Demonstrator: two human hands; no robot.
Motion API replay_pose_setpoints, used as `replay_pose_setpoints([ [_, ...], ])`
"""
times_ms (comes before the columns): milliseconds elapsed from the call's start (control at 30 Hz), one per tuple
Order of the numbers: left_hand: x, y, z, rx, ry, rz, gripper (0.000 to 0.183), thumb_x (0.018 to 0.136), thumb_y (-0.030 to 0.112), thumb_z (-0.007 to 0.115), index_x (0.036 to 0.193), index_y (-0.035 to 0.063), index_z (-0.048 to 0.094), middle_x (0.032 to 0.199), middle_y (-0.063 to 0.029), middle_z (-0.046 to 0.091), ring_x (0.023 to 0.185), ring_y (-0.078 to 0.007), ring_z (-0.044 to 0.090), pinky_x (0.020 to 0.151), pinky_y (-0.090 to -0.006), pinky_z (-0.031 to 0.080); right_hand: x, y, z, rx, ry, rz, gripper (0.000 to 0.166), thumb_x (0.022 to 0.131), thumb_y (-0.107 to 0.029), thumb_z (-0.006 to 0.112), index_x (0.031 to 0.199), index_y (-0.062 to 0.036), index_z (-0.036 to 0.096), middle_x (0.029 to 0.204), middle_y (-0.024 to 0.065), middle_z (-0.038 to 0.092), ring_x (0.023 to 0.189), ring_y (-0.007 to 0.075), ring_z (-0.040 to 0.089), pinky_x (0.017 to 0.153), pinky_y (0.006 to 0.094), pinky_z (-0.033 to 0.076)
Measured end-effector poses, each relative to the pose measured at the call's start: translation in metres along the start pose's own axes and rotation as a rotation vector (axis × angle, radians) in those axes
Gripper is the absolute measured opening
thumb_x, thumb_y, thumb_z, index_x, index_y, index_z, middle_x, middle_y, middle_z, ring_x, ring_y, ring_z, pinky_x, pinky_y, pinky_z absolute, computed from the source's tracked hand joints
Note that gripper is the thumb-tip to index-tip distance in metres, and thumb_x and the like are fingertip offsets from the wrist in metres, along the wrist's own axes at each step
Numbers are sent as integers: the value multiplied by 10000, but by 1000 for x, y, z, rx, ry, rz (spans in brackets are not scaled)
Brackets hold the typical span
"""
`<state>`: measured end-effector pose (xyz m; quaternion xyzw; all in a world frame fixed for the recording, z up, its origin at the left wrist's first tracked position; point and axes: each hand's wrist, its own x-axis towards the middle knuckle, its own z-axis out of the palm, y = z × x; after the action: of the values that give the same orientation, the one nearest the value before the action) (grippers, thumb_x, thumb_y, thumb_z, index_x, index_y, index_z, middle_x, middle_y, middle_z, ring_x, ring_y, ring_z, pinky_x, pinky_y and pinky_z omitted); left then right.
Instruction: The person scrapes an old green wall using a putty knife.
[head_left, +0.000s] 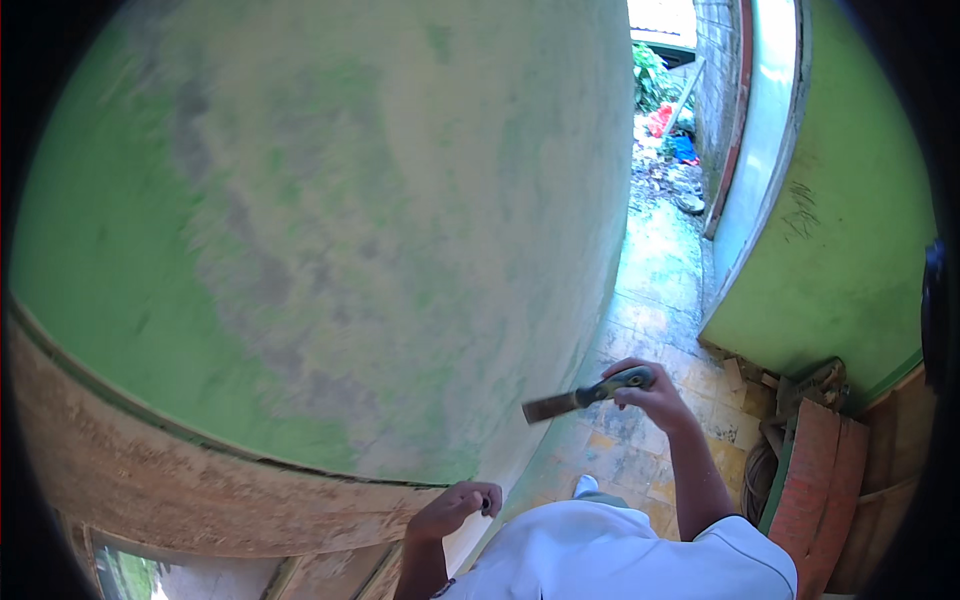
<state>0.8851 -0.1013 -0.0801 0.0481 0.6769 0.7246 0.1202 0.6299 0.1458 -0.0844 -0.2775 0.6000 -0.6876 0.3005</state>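
My right hand (660, 397) grips a scraper (552, 407) by its dark, worn handle. Its flat, brownish blade points left, towards the wall, and looks apart from it. In front of me rises a green painted wall (360, 225) with wide pale and grey patches where the green is thin or gone. My left hand (456, 510) is curled near the wall's lower edge, close to my body. A dark spot shows between its fingers; whether that is a small object or a hollow I cannot tell.
A brown wooden board (202, 487) runs along the wall's left edge. To the right, reddish planks (817, 480) and a coiled hose or cable (759, 476) stand by a second green wall (847, 285). The tiled floor (652, 315) leads to an open doorway with rubble outside.
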Motion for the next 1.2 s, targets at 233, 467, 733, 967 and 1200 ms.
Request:
replay_pose_setpoints([
  [233,100,-75,1,-46,202,-129,440,955,476,366,802,82,488,790,17,445,773,-104,392,769,-255,320,-53,10,-87,124,192,-3,380,708,-133,721,1032,2,574,822,90,601,704,157,615,622,270,516],
  [467,176,-95,25,-173,238,-178,282,929,361,455,873,95,530,861,10,520,835,-89,444,812,-256,330,-95,-6,-140,400,336,-104,397,675,-101,698,1016,-16,512,820,121,604,692,203,617,604,323,524],
  [733,233,-83,9,-253,274,-62,124,848,132,582,938,52,552,918,-47,603,892,-123,564,853,-280,425,-78,5,-162,683,138,-128,544,670,-17,638,1157,-57,400,908,196,582,720,302,630,638,382,530],
  [967,278,-85,-33,-233,352,5,87,854,127,553,866,40,553,860,-62,604,879,-161,583,864,-314,441,9,25,-190,592,270,78,545,619,38,471,1154,-52,422,810,138,529,672,296,602,629,384,508],
  [1200,322,-61,-81,-171,290,-55,199,879,196,507,778,36,566,780,-57,595,850,-166,574,857,-321,427,153,23,-210,506,319,191,205,821,-156,520,994,-56,472,703,74,528,588,188,550,549,313,471],
])
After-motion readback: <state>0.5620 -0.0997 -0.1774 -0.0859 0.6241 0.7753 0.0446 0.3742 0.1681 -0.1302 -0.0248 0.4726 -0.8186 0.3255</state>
